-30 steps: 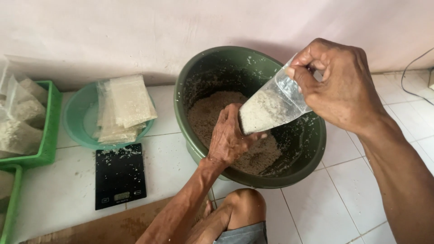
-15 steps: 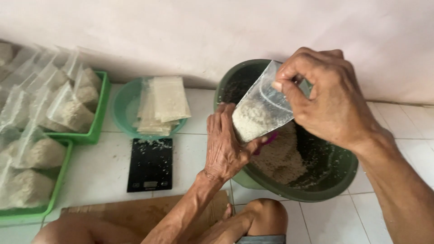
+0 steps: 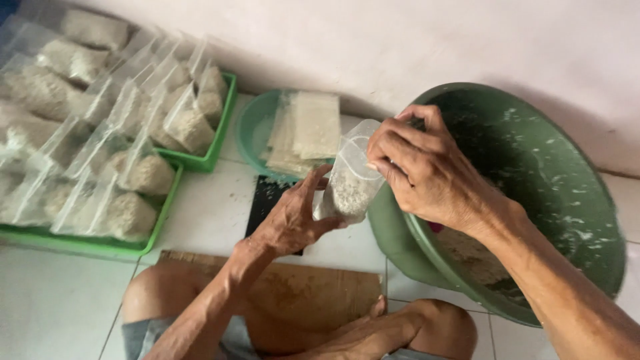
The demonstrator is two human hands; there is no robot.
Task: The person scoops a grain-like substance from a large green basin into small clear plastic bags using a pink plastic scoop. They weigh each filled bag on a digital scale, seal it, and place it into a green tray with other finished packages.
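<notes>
**Bag held in both hands beside the basin**

The right hand (image 3: 427, 170) pinches the top of a clear plastic bag (image 3: 350, 180) of pale grain; the left hand (image 3: 293, 217) cups its base. The black scale (image 3: 267, 200) below is mostly hidden. The green basin (image 3: 533, 167) holds contents partly screened by the forearm.

lit softly and evenly, daylight-like, without hard glare. faint shadow thrown on the wall (image 3: 467, 40) behind the green basin (image 3: 553, 180), darker shade inside its near rim. mild sheen on the clear bags (image 3: 100, 133) at left, washing out their detail. slightly soft all over, with some motion blur on the right hand (image 3: 427, 170) and forearm. stretched a little toward the corners, wide-angle style.
</notes>
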